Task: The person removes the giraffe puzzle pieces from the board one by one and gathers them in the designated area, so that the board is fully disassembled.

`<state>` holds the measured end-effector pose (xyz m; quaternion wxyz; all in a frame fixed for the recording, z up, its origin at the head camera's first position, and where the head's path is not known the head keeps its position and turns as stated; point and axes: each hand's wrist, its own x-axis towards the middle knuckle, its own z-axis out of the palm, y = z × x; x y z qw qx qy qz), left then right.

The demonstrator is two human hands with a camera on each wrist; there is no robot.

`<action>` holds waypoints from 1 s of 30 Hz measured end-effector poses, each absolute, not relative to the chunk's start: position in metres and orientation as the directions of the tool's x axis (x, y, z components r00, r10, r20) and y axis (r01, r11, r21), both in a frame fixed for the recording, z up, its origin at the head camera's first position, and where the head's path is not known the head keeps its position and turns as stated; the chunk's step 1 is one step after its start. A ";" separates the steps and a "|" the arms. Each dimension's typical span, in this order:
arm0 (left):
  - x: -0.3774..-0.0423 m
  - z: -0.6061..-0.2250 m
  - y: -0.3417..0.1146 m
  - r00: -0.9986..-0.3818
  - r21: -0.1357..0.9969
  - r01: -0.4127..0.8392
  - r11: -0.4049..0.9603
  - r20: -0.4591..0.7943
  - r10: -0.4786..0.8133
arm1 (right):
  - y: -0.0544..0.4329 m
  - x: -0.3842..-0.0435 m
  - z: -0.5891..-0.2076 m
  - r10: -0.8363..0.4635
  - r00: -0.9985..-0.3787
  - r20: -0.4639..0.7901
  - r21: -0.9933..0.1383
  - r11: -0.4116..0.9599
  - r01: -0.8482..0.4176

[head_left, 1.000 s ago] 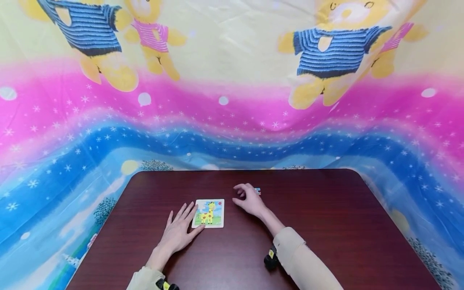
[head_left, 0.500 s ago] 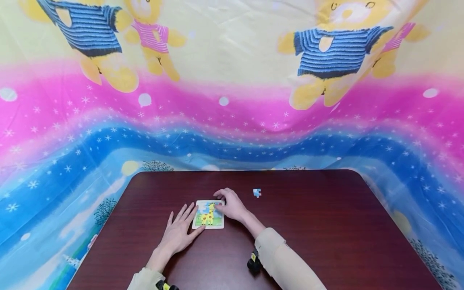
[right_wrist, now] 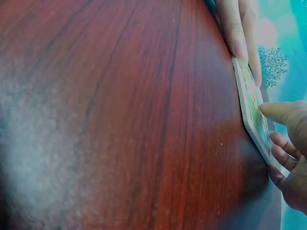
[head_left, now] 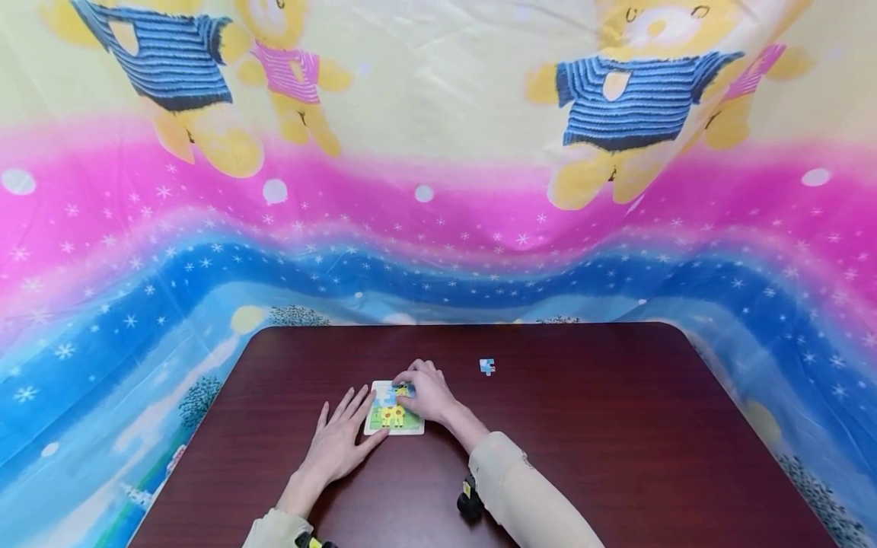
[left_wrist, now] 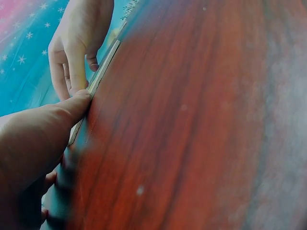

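A small square giraffe jigsaw puzzle [head_left: 395, 419] with a pale border lies flat on the table. My left hand [head_left: 337, 447] has its fingers spread along the left side, the thumb on the lower left corner. My right hand [head_left: 430, 393] reaches over the upper right part, thumb and fingertips bent down at the picture. In the right wrist view, a digit of the right hand [right_wrist: 292, 148] touches the puzzle's face [right_wrist: 254, 103]; other fingers curl beside its edge. Whether a piece is pinched is hidden. A loose blue puzzle piece [head_left: 487, 367] lies further right.
The dark red wooden table [head_left: 617, 426] has rounded far corners. Behind it hangs a cloth [head_left: 438, 228] with printed bears and snowflakes. Black wrist cameras are strapped to both forearms.
My right hand has moved left from beside the loose piece to over the puzzle, uncovering that piece. The left hand stays at the puzzle's left side.
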<state>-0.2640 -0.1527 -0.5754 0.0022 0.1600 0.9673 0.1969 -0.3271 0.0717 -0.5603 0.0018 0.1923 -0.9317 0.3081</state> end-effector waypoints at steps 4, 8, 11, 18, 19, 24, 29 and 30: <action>-0.264 -0.576 -0.153 -0.948 0.379 0.309 0.872 0.054 0.312 | 0.069 -0.325 -0.559 -0.363 -0.924 0.120 -0.553 0.749 -0.365; -0.264 -0.577 -0.153 -0.950 0.380 0.304 0.873 0.047 0.310 | 0.067 -0.323 -0.558 -0.370 -0.921 0.119 -0.536 0.757 -0.374; -0.264 -0.577 -0.153 -0.950 0.383 0.302 0.873 0.047 0.308 | 0.066 -0.324 -0.559 -0.365 -0.923 0.122 -0.542 0.755 -0.370; -0.265 -0.577 -0.153 -0.949 0.384 0.305 0.871 0.050 0.311 | 0.065 -0.324 -0.560 -0.357 -0.922 0.150 -0.571 0.730 -0.376; -0.265 -0.577 -0.153 -0.949 0.384 0.306 0.871 0.050 0.311 | 0.065 -0.324 -0.560 -0.353 -0.923 0.156 -0.575 0.727 -0.375; -0.265 -0.578 -0.153 -0.949 0.385 0.307 0.870 0.054 0.311 | 0.066 -0.322 -0.562 -0.309 -0.936 0.167 -0.626 0.700 -0.343; -0.265 -0.578 -0.153 -0.948 0.382 0.310 0.870 0.058 0.313 | 0.069 -0.320 -0.565 -0.276 -0.944 0.179 -0.655 0.683 -0.324; -0.265 -0.578 -0.153 -0.948 0.382 0.310 0.871 0.057 0.313 | 0.069 -0.319 -0.565 -0.276 -0.943 0.187 -0.657 0.678 -0.329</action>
